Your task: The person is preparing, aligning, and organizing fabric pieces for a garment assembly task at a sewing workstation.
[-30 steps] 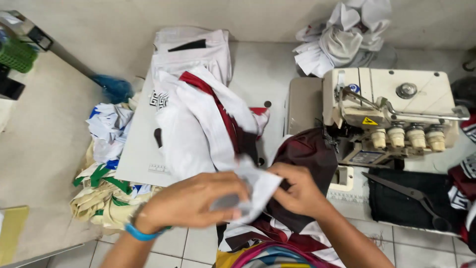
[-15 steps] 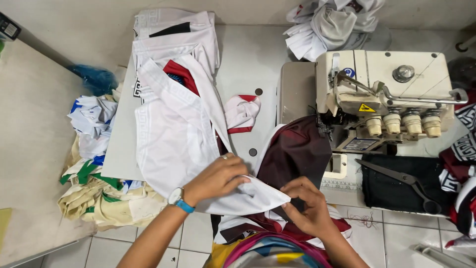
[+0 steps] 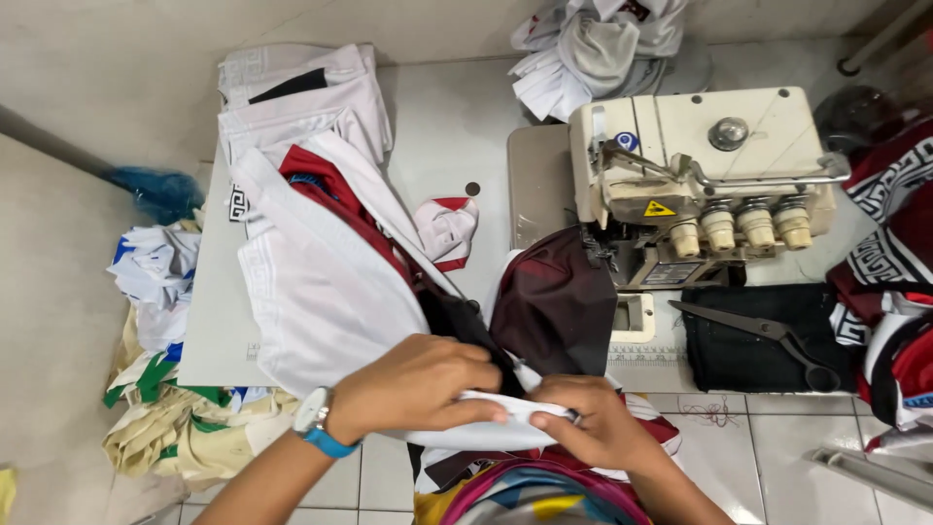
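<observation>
Both my hands pinched the white fabric edge at the table's near side.

My left hand (image 3: 418, 384) and right hand (image 3: 598, 423) clamped the white garment (image 3: 330, 292); a slack pinch could have let the layers slide apart. Half a second earlier my hands sat further apart, the fold looser.

White cloth (image 3: 321, 292), maroon fabric (image 3: 559, 301)

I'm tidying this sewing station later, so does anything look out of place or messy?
Yes. A heap of cloth scraps lies on the floor left of the table, and loose threads sit on the tiles below the scissors. Garments are piled untidily.
</observation>
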